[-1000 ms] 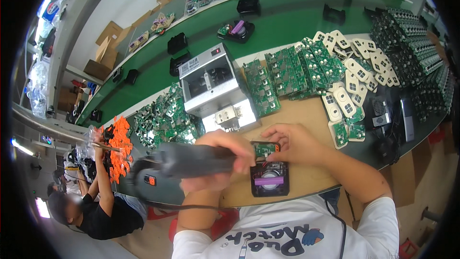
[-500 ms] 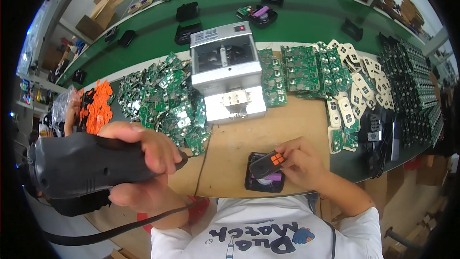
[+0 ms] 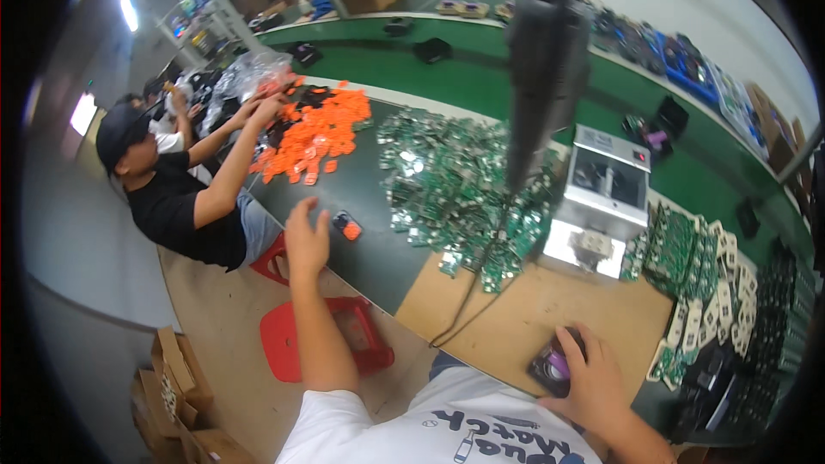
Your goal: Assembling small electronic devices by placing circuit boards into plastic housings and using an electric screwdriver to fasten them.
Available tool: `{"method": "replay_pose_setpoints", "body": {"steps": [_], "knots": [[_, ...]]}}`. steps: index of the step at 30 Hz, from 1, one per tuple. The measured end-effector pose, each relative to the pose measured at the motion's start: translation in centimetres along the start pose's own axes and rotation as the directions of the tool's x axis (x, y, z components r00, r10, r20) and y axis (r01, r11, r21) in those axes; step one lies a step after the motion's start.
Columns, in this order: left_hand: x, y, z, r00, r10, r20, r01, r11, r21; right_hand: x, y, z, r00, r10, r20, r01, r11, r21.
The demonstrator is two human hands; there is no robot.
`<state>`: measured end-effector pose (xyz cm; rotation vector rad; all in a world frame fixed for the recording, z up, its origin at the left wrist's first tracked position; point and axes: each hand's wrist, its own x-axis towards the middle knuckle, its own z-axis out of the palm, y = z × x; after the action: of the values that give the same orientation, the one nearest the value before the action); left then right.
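Note:
My left hand [image 3: 307, 245] is stretched out over the dark table edge, fingers apart and holding nothing. Just right of it lies a small black cover with orange buttons [image 3: 347, 225]. My right hand [image 3: 591, 376] grips a black plastic housing [image 3: 543, 371] on the brown board, its fingers over the far side. A purple cylindrical cell [image 3: 558, 363] shows inside the housing, partly hidden by the fingers. A black handheld power tool [image 3: 550, 69], probably an electric screwdriver, hangs blurred and upright above the bench, touched by neither hand.
Green circuit boards [image 3: 455, 180] pile up left of a silver machine [image 3: 599, 206]. Orange button pieces [image 3: 322, 129] lie heaped before a co-worker in black [image 3: 176, 189]. Cream button panels [image 3: 722, 283] and black parts are at right. A red stool [image 3: 284, 348] stands below.
The view has swung left. My left hand has let go of the power tool, which now hangs. My right hand no longer holds the orange-buttoned cover and grips the housing.

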<state>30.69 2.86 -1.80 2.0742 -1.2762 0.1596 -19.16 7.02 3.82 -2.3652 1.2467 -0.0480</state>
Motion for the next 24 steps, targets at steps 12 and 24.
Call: {"method": "replay_pose_setpoints", "body": {"steps": [12,24], "knots": [[-3.5,-0.9,0.5,0.977,-0.153,0.147,0.188,0.948,-0.259,6.2,10.4,-17.6,0.986,-0.168,-0.024,0.168,0.985,0.028],[-6.4,11.7,-3.8,0.880,-0.067,0.471,0.408,0.615,-0.675,17.1,25.4,-17.6,0.468,0.743,-0.478,-0.859,0.510,-0.050]]}}
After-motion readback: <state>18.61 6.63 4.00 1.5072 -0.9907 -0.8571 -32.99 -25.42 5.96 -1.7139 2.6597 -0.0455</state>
